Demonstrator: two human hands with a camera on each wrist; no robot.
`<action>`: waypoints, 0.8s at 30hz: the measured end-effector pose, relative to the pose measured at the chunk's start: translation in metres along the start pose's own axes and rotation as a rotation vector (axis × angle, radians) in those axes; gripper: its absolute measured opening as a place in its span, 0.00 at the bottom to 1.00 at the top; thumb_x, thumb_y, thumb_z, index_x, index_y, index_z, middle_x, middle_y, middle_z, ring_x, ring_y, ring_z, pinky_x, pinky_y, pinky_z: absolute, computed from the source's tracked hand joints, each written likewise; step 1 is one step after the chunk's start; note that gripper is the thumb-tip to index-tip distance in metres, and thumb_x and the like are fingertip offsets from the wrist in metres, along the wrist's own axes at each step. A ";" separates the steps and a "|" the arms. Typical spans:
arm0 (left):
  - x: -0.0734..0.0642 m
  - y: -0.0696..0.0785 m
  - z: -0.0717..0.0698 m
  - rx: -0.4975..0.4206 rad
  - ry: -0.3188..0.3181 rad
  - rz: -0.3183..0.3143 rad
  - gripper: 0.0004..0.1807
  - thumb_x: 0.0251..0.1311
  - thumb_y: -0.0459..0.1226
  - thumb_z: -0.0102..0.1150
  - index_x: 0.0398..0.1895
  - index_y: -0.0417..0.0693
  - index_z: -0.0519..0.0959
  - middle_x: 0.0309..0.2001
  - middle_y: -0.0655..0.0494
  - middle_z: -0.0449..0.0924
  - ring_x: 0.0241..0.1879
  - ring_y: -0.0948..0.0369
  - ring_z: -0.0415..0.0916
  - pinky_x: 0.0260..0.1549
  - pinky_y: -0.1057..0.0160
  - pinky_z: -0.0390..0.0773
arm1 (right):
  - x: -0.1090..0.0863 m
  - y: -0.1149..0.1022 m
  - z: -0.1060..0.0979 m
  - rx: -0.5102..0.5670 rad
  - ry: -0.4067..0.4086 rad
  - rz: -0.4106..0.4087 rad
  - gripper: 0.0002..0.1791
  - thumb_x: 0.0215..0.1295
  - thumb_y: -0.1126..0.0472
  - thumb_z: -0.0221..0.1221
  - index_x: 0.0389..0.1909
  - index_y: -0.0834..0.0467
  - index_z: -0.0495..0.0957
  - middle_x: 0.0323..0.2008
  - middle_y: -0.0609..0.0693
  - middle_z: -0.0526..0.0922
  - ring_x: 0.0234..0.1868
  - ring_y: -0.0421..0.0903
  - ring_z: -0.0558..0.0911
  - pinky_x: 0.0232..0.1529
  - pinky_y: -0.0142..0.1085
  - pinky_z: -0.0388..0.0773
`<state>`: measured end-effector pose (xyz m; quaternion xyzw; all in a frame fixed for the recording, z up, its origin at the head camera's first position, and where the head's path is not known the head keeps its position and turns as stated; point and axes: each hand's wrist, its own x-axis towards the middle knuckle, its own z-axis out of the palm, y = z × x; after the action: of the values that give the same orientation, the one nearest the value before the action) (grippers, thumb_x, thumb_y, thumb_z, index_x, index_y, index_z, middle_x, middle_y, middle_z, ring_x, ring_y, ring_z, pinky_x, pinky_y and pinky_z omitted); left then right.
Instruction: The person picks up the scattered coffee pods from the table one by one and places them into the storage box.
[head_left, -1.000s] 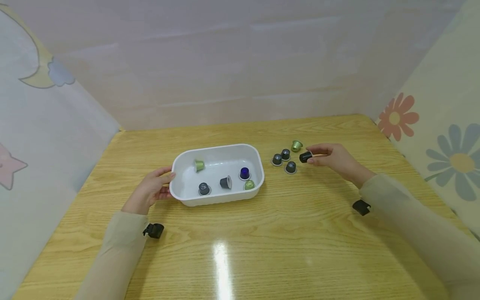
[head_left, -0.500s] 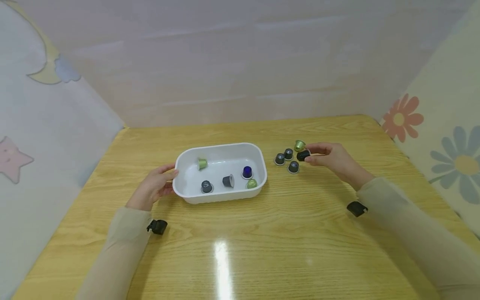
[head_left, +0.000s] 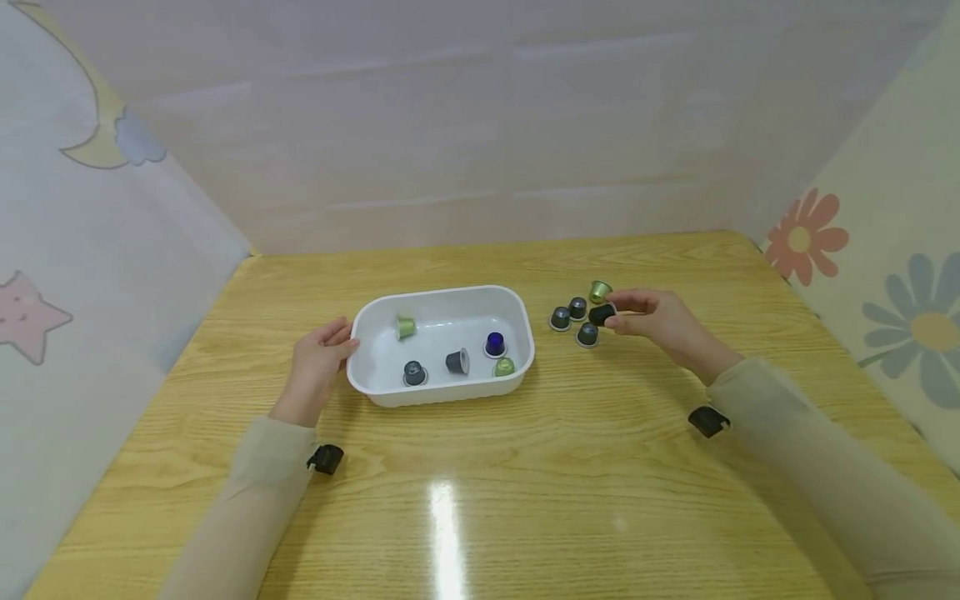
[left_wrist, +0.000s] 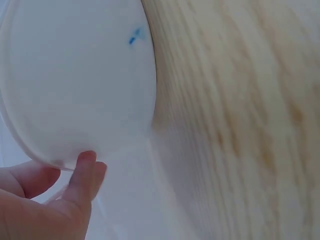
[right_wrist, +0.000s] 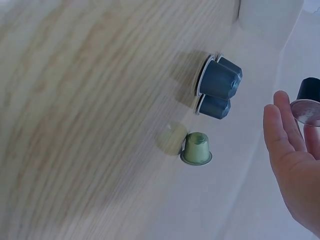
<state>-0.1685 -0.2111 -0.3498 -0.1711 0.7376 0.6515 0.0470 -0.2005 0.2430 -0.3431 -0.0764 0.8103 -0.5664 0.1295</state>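
My right hand (head_left: 648,321) pinches a black coffee capsule (head_left: 601,314) by thumb and fingers, low over the table; its pale lid shows in the right wrist view. Close by stand several dark grey capsules (head_left: 560,317) and a green capsule (head_left: 599,292). At the left end of a white tray (head_left: 440,399), my left hand (head_left: 313,367) touches the rim with relaxed fingers. The tray holds a green capsule (head_left: 406,327) lying on its side, a grey one (head_left: 414,373), a tipped dark grey one (head_left: 457,362), a blue one (head_left: 494,344) and another green one (head_left: 504,367).
The wooden table (head_left: 525,500) runs to a pale cloth wall (head_left: 465,150) at the back. Patterned side panels with flowers (head_left: 937,329) and a star (head_left: 30,321) flank it. A bare strip of table separates the tray from the loose capsules.
My right hand has brought the black capsule slightly left and in among the loose ones. My left hand has turned at the tray's end, its lower fingers now out of the head view.
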 end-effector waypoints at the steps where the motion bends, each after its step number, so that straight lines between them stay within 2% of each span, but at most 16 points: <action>1: -0.001 0.000 0.001 -0.010 0.007 0.002 0.31 0.70 0.27 0.48 0.75 0.38 0.54 0.71 0.43 0.59 0.68 0.53 0.60 0.57 0.64 0.71 | 0.000 0.000 0.001 0.004 -0.002 -0.003 0.32 0.67 0.61 0.61 0.67 0.72 0.62 0.49 0.44 0.76 0.42 0.32 0.80 0.48 0.27 0.76; 4: -0.002 0.000 0.002 -0.014 0.030 0.006 0.31 0.70 0.27 0.49 0.74 0.38 0.55 0.71 0.45 0.60 0.67 0.54 0.62 0.54 0.67 0.74 | 0.000 0.000 0.004 0.004 -0.011 -0.004 0.33 0.67 0.61 0.61 0.67 0.72 0.62 0.55 0.53 0.74 0.44 0.31 0.79 0.50 0.29 0.76; 8: -0.004 0.000 0.003 -0.010 0.049 0.016 0.30 0.70 0.28 0.50 0.73 0.38 0.57 0.70 0.45 0.61 0.67 0.54 0.63 0.53 0.67 0.74 | 0.001 -0.002 0.011 -0.009 -0.023 -0.006 0.32 0.68 0.60 0.61 0.67 0.71 0.63 0.63 0.63 0.68 0.48 0.34 0.76 0.58 0.38 0.72; 12: -0.005 -0.001 0.003 -0.010 0.035 0.018 0.29 0.71 0.29 0.48 0.74 0.39 0.56 0.71 0.46 0.60 0.68 0.54 0.62 0.57 0.63 0.72 | 0.003 -0.006 0.019 -0.003 -0.028 -0.019 0.32 0.67 0.60 0.62 0.67 0.69 0.65 0.64 0.65 0.68 0.57 0.46 0.74 0.64 0.49 0.66; 16: -0.006 -0.002 0.003 -0.019 -0.004 0.015 0.30 0.72 0.30 0.47 0.75 0.40 0.53 0.72 0.47 0.57 0.69 0.55 0.58 0.61 0.59 0.68 | 0.005 -0.011 0.025 -0.004 -0.029 -0.034 0.31 0.68 0.58 0.61 0.68 0.66 0.65 0.65 0.64 0.68 0.62 0.56 0.70 0.65 0.52 0.63; 18: -0.007 -0.003 0.004 -0.037 -0.018 0.013 0.31 0.73 0.30 0.46 0.75 0.40 0.52 0.73 0.47 0.55 0.70 0.55 0.56 0.63 0.57 0.66 | 0.007 -0.013 0.028 0.002 -0.030 -0.040 0.31 0.68 0.58 0.61 0.68 0.65 0.65 0.65 0.63 0.68 0.61 0.55 0.72 0.64 0.50 0.65; 24: -0.009 -0.007 0.004 -0.120 -0.007 0.002 0.30 0.73 0.29 0.43 0.76 0.40 0.50 0.73 0.47 0.53 0.71 0.57 0.54 0.65 0.57 0.62 | 0.016 -0.021 0.044 0.024 -0.039 -0.046 0.30 0.68 0.60 0.61 0.68 0.63 0.66 0.64 0.61 0.69 0.49 0.41 0.79 0.59 0.47 0.72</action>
<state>-0.1587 -0.2061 -0.3542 -0.1707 0.6972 0.6952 0.0388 -0.2031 0.1919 -0.3401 -0.1046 0.7986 -0.5775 0.1332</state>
